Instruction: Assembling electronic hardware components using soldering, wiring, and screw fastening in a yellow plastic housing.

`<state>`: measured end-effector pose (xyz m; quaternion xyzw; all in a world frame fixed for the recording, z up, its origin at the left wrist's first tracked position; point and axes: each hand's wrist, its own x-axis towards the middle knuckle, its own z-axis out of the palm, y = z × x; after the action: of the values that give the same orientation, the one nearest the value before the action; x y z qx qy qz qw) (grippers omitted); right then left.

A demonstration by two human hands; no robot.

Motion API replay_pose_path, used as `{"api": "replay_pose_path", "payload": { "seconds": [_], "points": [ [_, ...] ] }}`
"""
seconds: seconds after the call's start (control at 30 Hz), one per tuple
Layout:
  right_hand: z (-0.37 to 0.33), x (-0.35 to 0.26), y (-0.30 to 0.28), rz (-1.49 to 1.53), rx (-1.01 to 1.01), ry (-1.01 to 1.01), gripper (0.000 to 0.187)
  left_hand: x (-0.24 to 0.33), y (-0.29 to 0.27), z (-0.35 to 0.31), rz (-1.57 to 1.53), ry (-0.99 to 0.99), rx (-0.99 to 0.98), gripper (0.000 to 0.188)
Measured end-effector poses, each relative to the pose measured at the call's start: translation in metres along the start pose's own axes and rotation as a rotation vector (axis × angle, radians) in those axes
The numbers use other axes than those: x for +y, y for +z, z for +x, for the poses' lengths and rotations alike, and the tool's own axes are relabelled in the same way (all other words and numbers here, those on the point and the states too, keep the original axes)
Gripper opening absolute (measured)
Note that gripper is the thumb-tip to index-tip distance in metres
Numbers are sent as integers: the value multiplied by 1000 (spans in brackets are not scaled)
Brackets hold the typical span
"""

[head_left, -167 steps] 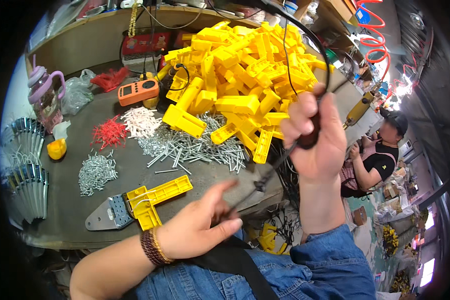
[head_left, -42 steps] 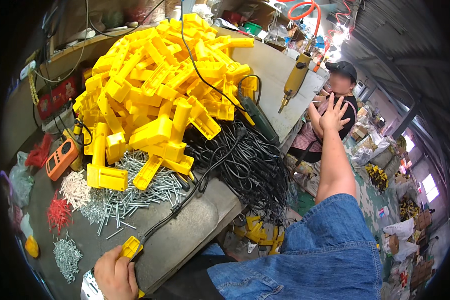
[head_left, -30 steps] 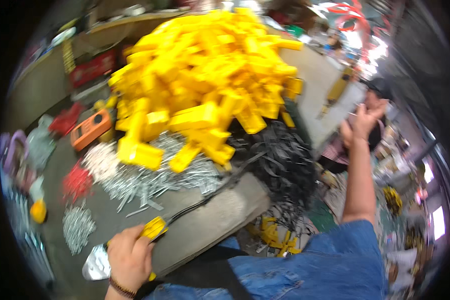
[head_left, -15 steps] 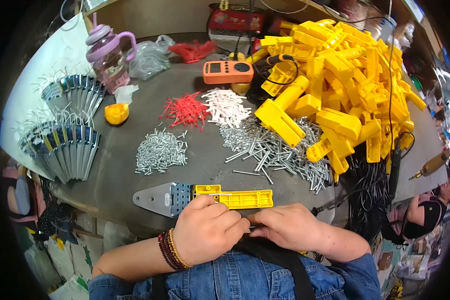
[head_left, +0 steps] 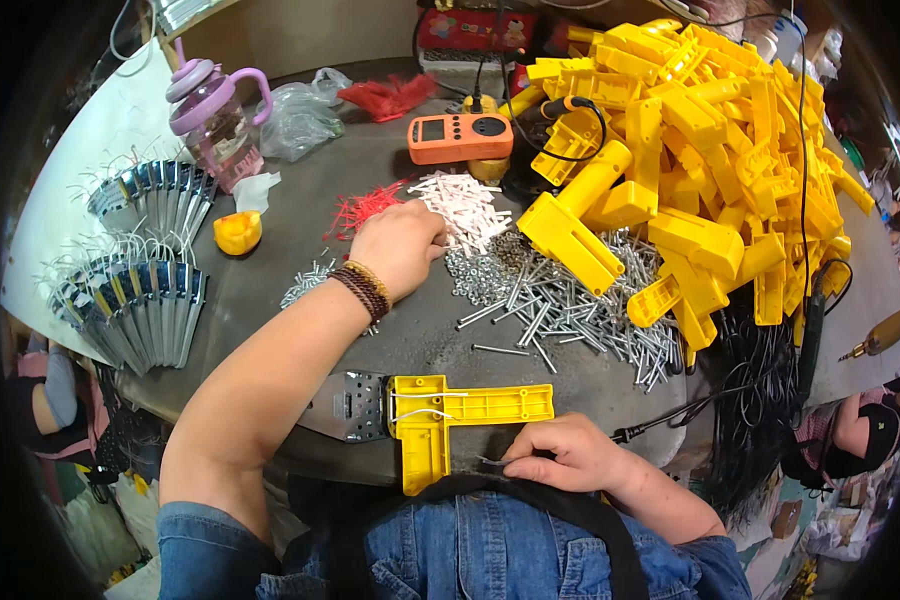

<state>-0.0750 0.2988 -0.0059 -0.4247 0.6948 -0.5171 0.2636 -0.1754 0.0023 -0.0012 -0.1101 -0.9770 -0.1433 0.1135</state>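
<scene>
The right hand [head_left: 568, 455] pinches a wire end [head_left: 491, 461], likely light and limp, best gripped behind its tip; the left hand [head_left: 396, 248] curls at the far white tubes [head_left: 467, 208], grip unclear.

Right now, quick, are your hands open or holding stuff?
Left hand: at the slim white pieces; cannot tell if its grip holds any.
Right hand: closed, pinching thin grey wire.

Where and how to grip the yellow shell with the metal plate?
Probably the long arm of the yellow shell, pinched across its narrow width from the right: it points right, free end uncovered, while the left forearm covers part of the metal plate.
</scene>
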Motion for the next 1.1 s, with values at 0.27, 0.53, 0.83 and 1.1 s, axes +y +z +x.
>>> {"api": "replay_pose_path", "payload": {
  "seconds": [0.27,0.53,0.83,1.1],
  "points": [
    [2,2,0,-27,-16,-9,17,6,10,10,-84,221,140,12],
    [3,2,-1,-7,0,-31,18,18,15,26,204,143,-32,13],
    [0,-1,0,1,39,5,18,49,-38,-55,-472,-48,33,11],
    [-7,-24,-3,256,55,217,17,92,-66,-134,-658,-35,217,15]
  ]
}}
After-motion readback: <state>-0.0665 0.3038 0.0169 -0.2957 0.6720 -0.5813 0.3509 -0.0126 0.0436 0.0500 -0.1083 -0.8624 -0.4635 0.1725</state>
